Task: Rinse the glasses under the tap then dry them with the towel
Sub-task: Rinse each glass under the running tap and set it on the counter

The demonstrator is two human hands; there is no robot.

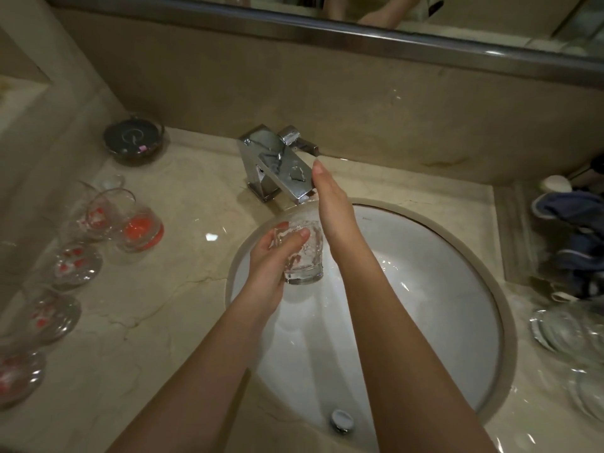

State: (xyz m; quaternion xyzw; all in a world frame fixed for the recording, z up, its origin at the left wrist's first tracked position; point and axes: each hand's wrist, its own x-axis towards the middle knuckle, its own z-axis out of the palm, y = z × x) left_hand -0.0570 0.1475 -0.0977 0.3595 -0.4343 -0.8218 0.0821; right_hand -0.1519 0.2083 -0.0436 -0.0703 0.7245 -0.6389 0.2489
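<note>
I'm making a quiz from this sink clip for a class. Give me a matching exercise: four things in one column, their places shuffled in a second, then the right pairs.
1. clear glass
2. right hand
3. blue towel
4. red-marked glasses

A. counter left of the basin
B. gripped by the left hand, over the basin
C. straight fingers at the tap
D. counter right of the basin

Pairs: 1-B, 2-C, 3-D, 4-A
</note>
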